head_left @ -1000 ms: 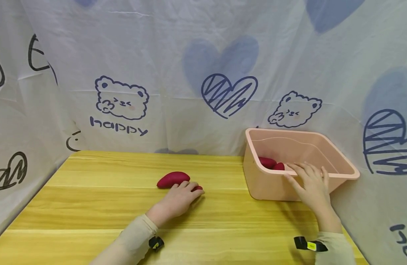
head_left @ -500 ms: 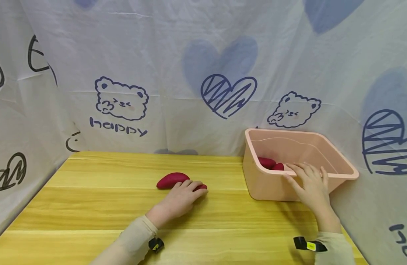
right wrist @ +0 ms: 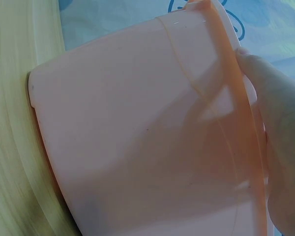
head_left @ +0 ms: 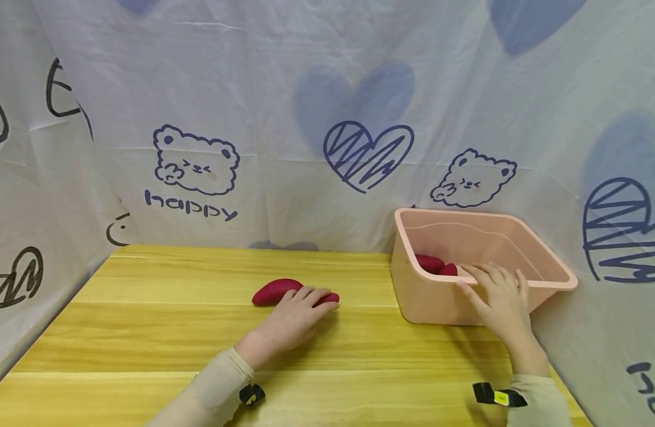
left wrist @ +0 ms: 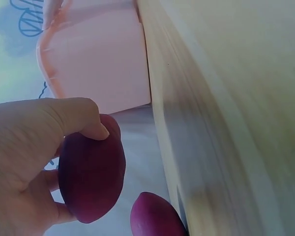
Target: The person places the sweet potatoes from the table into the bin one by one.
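My left hand [head_left: 295, 320] grips a dark red sweet potato [left wrist: 92, 179] low over the wooden table, thumb on one side and fingers on the other. Just behind that hand, a second sweet potato [head_left: 274, 292] lies on the tabletop, partly covered by the fingers in the head view. At the right stands a pink plastic bin [head_left: 439, 303]. My right hand [head_left: 500, 302] holds its near rim, with fingers reaching over to the inside and the thumb at the edge. Inside the bin, at its left end, sweet potatoes [head_left: 430, 263] show above the rim.
The yellow wooden table [head_left: 146, 332] runs back to a pale curtain [head_left: 274, 89] printed with hearts and bears. The curtain also hangs along the left and right sides. The bin stands close to the back and right curtain.
The left hand has slid slightly to the right with its sweet potato, more of which now shows past the fingers. The right hand and the bin stay where they were.
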`<act>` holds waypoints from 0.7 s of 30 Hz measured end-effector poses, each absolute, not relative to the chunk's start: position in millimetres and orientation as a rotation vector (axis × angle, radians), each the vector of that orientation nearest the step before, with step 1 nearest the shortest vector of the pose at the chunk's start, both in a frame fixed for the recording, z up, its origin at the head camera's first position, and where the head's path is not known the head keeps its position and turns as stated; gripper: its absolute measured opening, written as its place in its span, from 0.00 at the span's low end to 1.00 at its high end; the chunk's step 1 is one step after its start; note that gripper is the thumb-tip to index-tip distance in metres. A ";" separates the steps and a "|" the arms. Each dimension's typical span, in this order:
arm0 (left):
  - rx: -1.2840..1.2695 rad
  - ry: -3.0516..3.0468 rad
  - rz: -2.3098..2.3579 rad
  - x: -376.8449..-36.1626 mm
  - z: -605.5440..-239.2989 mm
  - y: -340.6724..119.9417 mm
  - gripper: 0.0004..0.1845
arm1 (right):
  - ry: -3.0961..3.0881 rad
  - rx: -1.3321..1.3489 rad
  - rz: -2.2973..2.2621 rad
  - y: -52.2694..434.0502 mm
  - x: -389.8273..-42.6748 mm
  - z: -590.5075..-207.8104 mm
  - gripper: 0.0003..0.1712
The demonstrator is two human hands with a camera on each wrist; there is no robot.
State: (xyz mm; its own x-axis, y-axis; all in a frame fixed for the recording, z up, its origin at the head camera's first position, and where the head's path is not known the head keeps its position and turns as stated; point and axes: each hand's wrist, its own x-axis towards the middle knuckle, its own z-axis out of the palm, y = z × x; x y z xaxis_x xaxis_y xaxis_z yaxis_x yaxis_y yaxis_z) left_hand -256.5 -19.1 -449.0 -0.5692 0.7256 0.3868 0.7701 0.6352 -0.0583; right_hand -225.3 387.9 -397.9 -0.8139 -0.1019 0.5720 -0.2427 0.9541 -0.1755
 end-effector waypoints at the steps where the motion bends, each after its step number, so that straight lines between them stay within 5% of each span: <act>1: -1.188 -2.477 -0.166 -256.4 -448.8 -18.9 0.28 | -2.519 0.243 0.323 387.9 -225.2 -397.9 0.25; 21: -1.143 -2.424 -0.162 -257.1 -436.1 -14.1 0.27 | -2.526 0.241 0.323 386.8 -223.5 -396.5 0.26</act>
